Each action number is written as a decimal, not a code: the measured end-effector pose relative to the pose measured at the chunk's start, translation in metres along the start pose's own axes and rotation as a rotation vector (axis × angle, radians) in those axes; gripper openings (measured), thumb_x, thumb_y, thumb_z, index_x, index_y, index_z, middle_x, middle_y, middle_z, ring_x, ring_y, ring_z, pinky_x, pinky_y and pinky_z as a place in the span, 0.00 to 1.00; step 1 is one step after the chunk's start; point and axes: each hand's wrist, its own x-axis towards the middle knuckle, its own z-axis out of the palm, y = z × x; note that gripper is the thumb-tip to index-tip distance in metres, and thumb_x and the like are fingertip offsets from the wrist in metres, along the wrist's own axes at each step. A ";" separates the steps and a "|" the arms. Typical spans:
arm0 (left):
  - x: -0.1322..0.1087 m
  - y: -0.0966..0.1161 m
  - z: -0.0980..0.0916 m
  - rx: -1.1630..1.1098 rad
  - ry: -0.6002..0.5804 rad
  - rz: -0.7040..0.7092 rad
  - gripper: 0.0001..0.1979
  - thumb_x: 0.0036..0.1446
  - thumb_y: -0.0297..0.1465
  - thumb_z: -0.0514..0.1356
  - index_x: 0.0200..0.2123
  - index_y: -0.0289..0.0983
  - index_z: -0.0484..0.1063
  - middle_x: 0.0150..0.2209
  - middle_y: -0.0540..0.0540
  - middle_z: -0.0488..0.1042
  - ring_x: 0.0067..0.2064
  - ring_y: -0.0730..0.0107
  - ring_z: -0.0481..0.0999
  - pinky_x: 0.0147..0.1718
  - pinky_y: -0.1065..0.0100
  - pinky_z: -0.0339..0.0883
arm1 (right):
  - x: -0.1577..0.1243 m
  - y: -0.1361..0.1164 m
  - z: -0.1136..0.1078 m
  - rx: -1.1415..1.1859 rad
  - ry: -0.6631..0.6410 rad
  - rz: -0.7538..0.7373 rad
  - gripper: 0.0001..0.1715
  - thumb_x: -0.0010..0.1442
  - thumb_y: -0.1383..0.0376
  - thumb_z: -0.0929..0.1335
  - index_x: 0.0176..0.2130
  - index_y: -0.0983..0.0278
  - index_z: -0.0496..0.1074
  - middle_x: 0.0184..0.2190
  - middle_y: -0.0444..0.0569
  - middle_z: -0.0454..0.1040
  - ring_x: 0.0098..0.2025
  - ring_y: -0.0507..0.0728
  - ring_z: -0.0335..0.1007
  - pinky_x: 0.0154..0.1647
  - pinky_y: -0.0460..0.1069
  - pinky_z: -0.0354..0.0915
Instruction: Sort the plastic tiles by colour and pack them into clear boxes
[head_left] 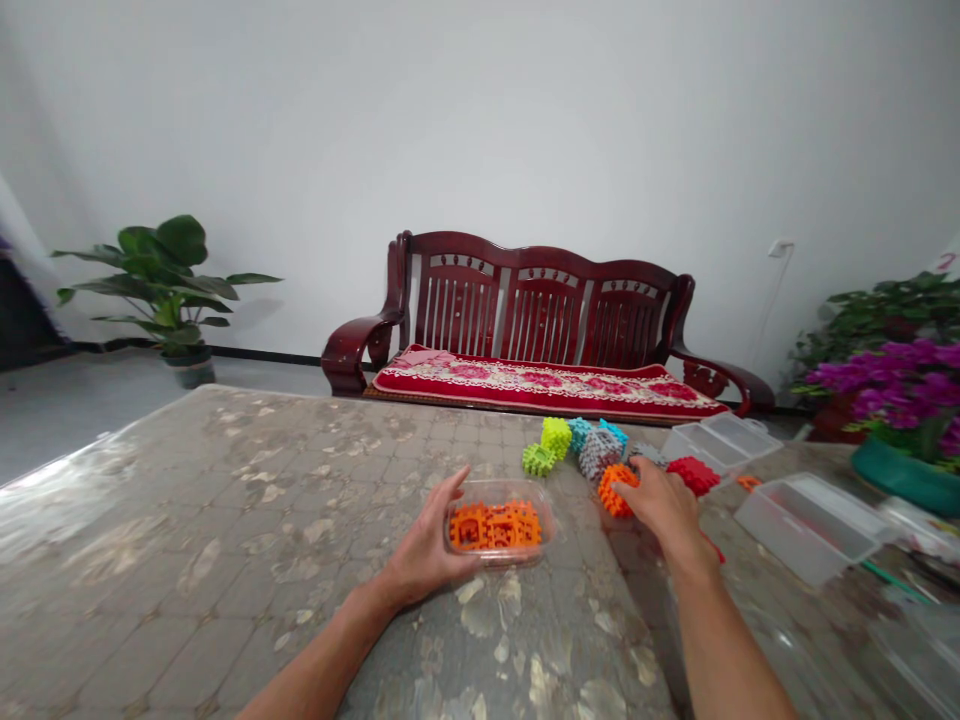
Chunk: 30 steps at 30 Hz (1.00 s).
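Observation:
My left hand [435,540] is wrapped round the left end of a clear plastic box [549,525] on the table. Inside the box lie several orange interlocking toy pieces [495,526]. To the right, my right hand [664,500] has its fingers closed on an orange ball of joined toy pieces [616,490], resting at table height. Just behind it sits a grey ball of the same kind [600,453]. Red pieces [694,476] lie beyond my right hand, partly hidden by it.
Yellow-green pieces [556,438] and blue pieces [580,433] stand at the table's far side. On the right are an open clear container [814,525], a lidded clear case [724,445] and a teal flower pot [907,475]. A wooden bench [540,310] stands behind the table [225,540].

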 end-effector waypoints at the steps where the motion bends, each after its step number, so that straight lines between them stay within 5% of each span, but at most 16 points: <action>1: 0.000 -0.001 0.000 0.003 0.000 0.003 0.53 0.44 0.40 0.74 0.69 0.41 0.51 0.63 0.35 0.62 0.63 0.46 0.66 0.59 0.48 0.68 | 0.000 0.000 0.002 -0.008 -0.014 -0.002 0.30 0.59 0.51 0.66 0.58 0.57 0.70 0.47 0.56 0.79 0.50 0.67 0.75 0.45 0.55 0.68; 8: -0.001 0.001 0.001 0.008 0.006 -0.016 0.54 0.43 0.39 0.74 0.69 0.40 0.51 0.62 0.34 0.64 0.61 0.47 0.68 0.58 0.49 0.69 | 0.005 0.000 0.002 0.032 0.030 -0.033 0.28 0.60 0.51 0.66 0.56 0.58 0.72 0.44 0.57 0.80 0.46 0.67 0.76 0.43 0.56 0.68; 16: -0.001 0.002 0.002 -0.005 -0.004 -0.001 0.54 0.43 0.37 0.74 0.69 0.40 0.50 0.63 0.34 0.63 0.61 0.49 0.68 0.58 0.50 0.68 | -0.037 -0.066 -0.007 0.465 -0.135 -0.578 0.31 0.53 0.64 0.69 0.57 0.59 0.72 0.55 0.51 0.75 0.56 0.62 0.70 0.59 0.54 0.62; 20: -0.001 0.003 0.002 0.013 -0.005 0.037 0.54 0.43 0.38 0.74 0.69 0.40 0.51 0.63 0.35 0.61 0.62 0.49 0.67 0.60 0.51 0.67 | -0.061 -0.099 -0.001 0.495 -0.183 -0.698 0.31 0.53 0.69 0.68 0.56 0.60 0.72 0.56 0.50 0.75 0.57 0.60 0.68 0.60 0.54 0.61; 25: -0.001 0.001 0.003 0.020 -0.003 0.059 0.54 0.43 0.40 0.74 0.69 0.41 0.51 0.63 0.36 0.62 0.61 0.50 0.68 0.60 0.52 0.66 | -0.068 -0.107 0.010 0.548 -0.180 -0.791 0.32 0.51 0.73 0.66 0.56 0.62 0.73 0.59 0.51 0.72 0.61 0.59 0.65 0.65 0.55 0.56; 30: -0.001 0.000 0.002 0.025 -0.014 0.062 0.54 0.44 0.41 0.74 0.69 0.40 0.50 0.63 0.36 0.61 0.61 0.50 0.67 0.60 0.53 0.67 | -0.070 -0.107 0.011 0.572 -0.176 -0.782 0.19 0.55 0.73 0.65 0.44 0.61 0.79 0.45 0.49 0.79 0.50 0.58 0.71 0.55 0.52 0.63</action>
